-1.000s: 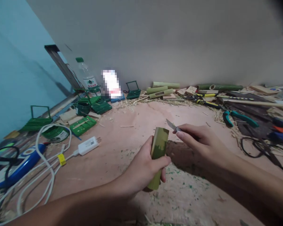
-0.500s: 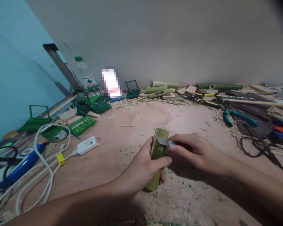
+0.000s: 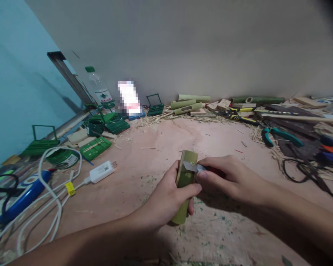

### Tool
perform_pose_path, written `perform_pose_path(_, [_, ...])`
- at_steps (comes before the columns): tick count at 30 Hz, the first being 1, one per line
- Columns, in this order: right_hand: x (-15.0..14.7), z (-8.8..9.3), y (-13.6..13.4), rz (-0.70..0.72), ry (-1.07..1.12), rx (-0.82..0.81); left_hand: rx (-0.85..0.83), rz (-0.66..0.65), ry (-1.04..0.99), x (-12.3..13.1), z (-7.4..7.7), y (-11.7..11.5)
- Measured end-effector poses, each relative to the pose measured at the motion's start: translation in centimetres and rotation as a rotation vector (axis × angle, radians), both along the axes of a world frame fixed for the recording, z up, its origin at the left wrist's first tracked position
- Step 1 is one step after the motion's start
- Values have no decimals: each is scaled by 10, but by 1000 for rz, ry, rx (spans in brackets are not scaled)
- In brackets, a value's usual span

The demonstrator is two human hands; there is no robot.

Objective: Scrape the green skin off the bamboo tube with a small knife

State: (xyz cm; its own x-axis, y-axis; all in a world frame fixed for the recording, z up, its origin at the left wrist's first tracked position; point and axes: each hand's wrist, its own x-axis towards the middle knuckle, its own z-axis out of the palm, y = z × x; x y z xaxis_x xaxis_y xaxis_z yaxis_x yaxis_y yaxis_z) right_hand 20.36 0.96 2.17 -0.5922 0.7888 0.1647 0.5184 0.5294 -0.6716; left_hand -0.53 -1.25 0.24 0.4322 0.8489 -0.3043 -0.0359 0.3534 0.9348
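Observation:
A green piece of bamboo [image 3: 186,177] stands slightly tilted above the wooden tabletop, low in the middle of the head view. My left hand [image 3: 173,192] is wrapped round it, thumb across its face and fingertips showing on the far side. In my right hand [image 3: 222,175] is a utility knife [image 3: 201,169], pinched near the front; most of its dark red handle is hidden in the hand. Its flat blade lies across the upper part of the bamboo and touches the surface. A small pale shaving shows at the blade.
Bamboo pieces [image 3: 190,107] and wood scraps line the wall. Teal-handled pliers [image 3: 283,136] and a blue glue gun [image 3: 331,147] lie right. On the left are a white charger [image 3: 102,171] with its cable, green bamboo models [image 3: 41,144], a bottle [image 3: 101,90] and a blurred lit screen [image 3: 129,96].
The blade has shifted very slightly on the bamboo, and the view has moved a little. Both hands keep their hold.

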Motion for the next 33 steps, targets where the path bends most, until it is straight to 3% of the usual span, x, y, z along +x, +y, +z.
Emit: perform_pose_path(33, [0, 1, -1, 2, 5, 7, 15, 4, -5, -1, 0, 0])
